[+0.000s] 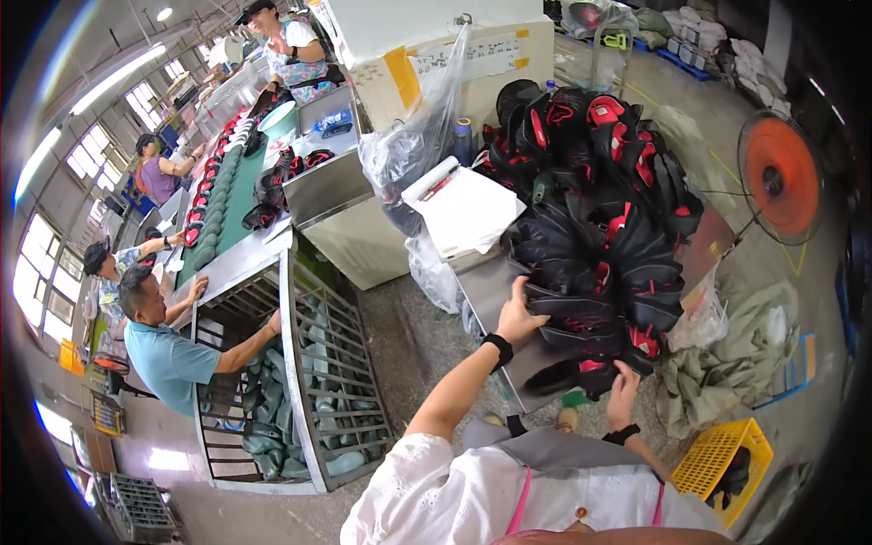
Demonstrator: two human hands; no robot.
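Observation:
A large pile of black and red shoe uppers [577,322] lies on a metal-topped table [495,295], the nearest ones nested in a row. My left hand [520,318] is at the left side of this row, thumb and forefinger spread apart, its fingertips against or just beside the uppers. At the near end, my right hand [623,395] has its fingers bent at the edge of a black shoe upper [590,371] with a red patch. Part of the right hand's grip is hidden by the upper. Both wrists wear black bands.
White paper sheets [468,213] lie on the table's far left corner, beside a plastic bag [400,163]. Left stands a metal cage cart [295,363] of green shoe lasts, where a co-worker [168,336] reaches in. A fan [777,177] and yellow crate [718,459] stand right.

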